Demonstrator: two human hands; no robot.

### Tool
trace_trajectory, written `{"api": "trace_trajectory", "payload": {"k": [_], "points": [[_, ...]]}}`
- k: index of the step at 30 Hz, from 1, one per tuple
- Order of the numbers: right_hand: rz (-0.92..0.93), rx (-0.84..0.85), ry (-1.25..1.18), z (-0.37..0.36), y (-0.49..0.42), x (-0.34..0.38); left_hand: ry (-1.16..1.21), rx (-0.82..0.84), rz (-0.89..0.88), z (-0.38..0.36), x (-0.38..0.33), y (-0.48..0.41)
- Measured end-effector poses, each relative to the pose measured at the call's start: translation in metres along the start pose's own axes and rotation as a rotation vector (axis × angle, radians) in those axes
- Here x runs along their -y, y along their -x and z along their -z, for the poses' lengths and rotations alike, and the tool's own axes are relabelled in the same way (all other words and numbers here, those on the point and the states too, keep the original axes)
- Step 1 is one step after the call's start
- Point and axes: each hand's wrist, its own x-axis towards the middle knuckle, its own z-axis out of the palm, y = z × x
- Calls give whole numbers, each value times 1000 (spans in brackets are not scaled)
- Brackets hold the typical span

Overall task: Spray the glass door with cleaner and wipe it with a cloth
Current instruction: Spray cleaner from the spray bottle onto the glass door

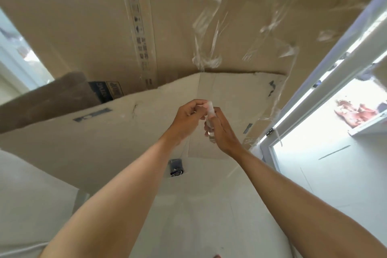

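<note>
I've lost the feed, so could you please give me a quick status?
Right hand gripping small clear plastic spray bottle; left hand pinching its white cap. White-framed glass door right, unsprayed. No cloth visible. Nothing blocking.

— What does the cleaner come in?
— A small, slim spray bottle (210, 120), clear plastic, with a pale translucent cap at its upper end.
— How does it sit?
— Roughly upright, tipped slightly, cap end pointing away from the camera. Only the cap, a strip of the body and the clear rounded base show; the rest is covered.
— And the glass door?
— The white-framed glass door (326, 81) runs along the right edge, very bright through the pane. The bottle is well apart from it, to its left.
— A cloth?
— I cannot tell.
</note>
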Motion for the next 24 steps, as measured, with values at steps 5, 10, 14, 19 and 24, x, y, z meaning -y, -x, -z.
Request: {"api": "trace_trajectory", "payload": {"k": [5, 10, 14, 19, 24], "points": [[22, -72, 6, 46, 10, 95, -44, 60, -93, -17, -96, 3], [63, -174, 1, 91, 26, 178, -27, 188, -169, -43, -193, 5], [123, -279, -16, 122, 41, 233, 7, 275, -206, -62, -256, 8], [196, -417, 16, 150, 61, 288, -26, 293, -309, -82, -319, 14], [289, -640, 245, 177, 87, 325, -127, 231, -521, -113, -376, 31]]}}
